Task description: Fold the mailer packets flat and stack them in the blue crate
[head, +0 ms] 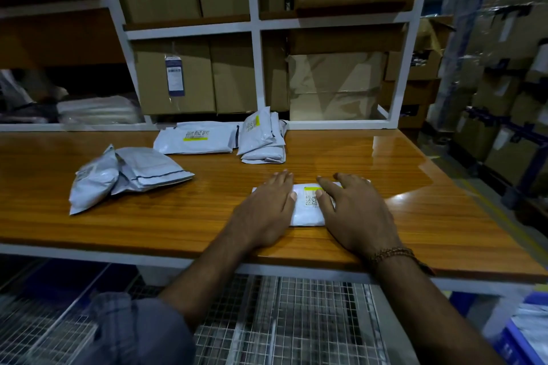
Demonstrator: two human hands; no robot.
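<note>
Pressing flat with straight, spread fingers, the left hand (264,210) and right hand (353,210) hold a white labelled mailer packet (307,210) on the wooden table (415,187).

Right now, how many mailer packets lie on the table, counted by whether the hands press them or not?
Pressed by both hands: 1 packet
Not touched, left pair: 2
Not touched, flat at the back: 1
Not touched, back pile: count unclear
Total: at least 5
</note>
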